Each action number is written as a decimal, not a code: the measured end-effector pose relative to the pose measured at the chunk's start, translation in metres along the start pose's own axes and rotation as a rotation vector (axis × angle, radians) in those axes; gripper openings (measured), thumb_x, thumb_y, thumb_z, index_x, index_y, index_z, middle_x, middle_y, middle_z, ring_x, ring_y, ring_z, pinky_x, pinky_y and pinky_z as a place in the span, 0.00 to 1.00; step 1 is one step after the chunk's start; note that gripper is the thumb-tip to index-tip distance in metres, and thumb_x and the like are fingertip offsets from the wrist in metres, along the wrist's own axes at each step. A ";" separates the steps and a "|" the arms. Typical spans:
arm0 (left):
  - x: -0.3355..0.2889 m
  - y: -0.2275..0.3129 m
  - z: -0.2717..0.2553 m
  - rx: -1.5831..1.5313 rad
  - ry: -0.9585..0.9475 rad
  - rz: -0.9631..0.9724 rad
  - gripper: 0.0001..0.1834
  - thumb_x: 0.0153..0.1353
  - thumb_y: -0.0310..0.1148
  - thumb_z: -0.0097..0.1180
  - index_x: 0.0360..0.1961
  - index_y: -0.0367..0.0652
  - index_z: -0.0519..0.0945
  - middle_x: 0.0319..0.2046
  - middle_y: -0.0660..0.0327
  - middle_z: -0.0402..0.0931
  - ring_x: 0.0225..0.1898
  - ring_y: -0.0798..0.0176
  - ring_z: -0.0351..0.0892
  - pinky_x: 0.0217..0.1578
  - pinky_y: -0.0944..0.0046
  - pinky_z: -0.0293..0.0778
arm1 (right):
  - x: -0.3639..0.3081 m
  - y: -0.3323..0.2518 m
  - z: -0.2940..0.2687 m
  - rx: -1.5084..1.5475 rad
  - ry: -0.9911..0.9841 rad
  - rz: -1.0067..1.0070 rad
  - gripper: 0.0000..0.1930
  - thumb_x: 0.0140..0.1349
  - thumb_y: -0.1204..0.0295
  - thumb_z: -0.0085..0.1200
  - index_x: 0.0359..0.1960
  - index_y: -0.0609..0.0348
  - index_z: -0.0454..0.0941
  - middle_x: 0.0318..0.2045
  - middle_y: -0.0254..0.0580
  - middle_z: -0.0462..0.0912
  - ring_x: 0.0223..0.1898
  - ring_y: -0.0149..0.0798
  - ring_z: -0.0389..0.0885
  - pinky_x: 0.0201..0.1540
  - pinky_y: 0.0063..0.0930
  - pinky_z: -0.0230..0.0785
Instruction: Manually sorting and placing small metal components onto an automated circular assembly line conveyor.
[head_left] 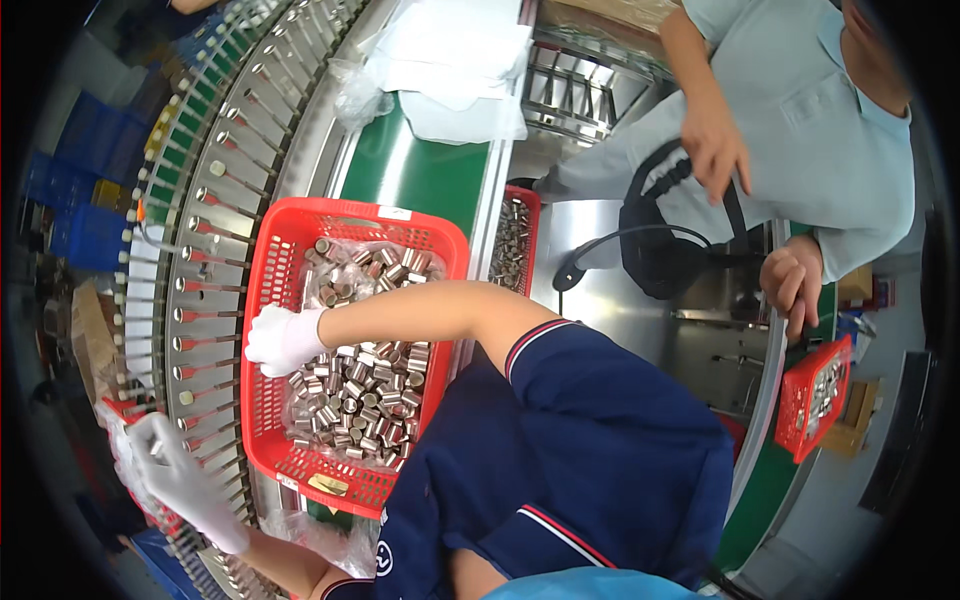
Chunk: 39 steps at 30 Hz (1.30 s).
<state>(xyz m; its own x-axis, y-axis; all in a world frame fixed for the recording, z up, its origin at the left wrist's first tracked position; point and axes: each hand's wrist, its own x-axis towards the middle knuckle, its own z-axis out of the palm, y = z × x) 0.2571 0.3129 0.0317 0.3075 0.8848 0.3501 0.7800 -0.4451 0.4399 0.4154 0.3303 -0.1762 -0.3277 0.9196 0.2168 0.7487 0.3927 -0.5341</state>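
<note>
My right hand [283, 340], in a white glove, has its fingers curled at the left rim of a red plastic basket [262, 400]; whatever is in its fingers is hidden. Inside the basket lie many short shiny metal cylinders [365, 400] on clear plastic film. Lower left, my left hand [180, 475], also in a white glove, is beside a row of upright-mounted rods [195, 343] with reddish sleeves. Its fingers are closed together, and a small dark spot shows between them that I cannot identify.
White sheets [450, 60] and crumpled clear plastic [357, 95] lie on the green surface [415, 165] beyond the basket. Another red basket [532, 215] of small metal parts stands alongside. A co-worker [800, 130] stands at right near a black strapped object [660, 240] and a further red basket [812, 400].
</note>
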 end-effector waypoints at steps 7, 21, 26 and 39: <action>-0.071 -0.065 0.129 0.314 -0.886 0.051 0.16 0.61 0.43 0.53 0.35 0.39 0.80 0.32 0.46 0.82 0.36 0.42 0.82 0.39 0.49 0.74 | -0.070 0.004 -0.009 -0.026 -0.302 0.281 0.17 0.49 0.61 0.54 0.33 0.59 0.86 0.31 0.46 0.86 0.35 0.47 0.85 0.35 0.43 0.74; -0.099 -0.113 0.180 0.457 -1.012 0.176 0.13 0.58 0.33 0.45 0.37 0.40 0.80 0.35 0.42 0.80 0.40 0.40 0.80 0.43 0.48 0.73 | -0.164 0.004 -0.052 0.005 -0.008 0.413 0.15 0.53 0.62 0.50 0.31 0.61 0.82 0.27 0.52 0.83 0.30 0.52 0.83 0.37 0.47 0.75; -0.120 -0.120 0.151 0.208 -0.804 -0.101 0.11 0.57 0.26 0.44 0.35 0.42 0.79 0.33 0.46 0.81 0.38 0.42 0.81 0.42 0.50 0.73 | -0.189 -0.010 -0.055 0.203 0.082 0.355 0.15 0.57 0.61 0.47 0.33 0.60 0.80 0.26 0.51 0.82 0.30 0.53 0.82 0.38 0.49 0.73; -0.181 -0.063 0.097 -0.427 -0.246 -0.316 0.19 0.50 0.11 0.34 0.36 0.33 0.77 0.32 0.57 0.78 0.36 0.63 0.78 0.43 0.66 0.73 | -0.172 -0.040 -0.215 0.441 0.166 0.041 0.13 0.65 0.64 0.47 0.32 0.62 0.78 0.22 0.44 0.79 0.24 0.37 0.78 0.33 0.31 0.71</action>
<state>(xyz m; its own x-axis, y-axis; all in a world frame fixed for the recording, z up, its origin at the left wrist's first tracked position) 0.2049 0.1943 -0.1394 0.2528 0.9670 -0.0327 0.5817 -0.1249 0.8037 0.5655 0.1593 -0.0165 -0.1794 0.9381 0.2964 0.4309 0.3458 -0.8336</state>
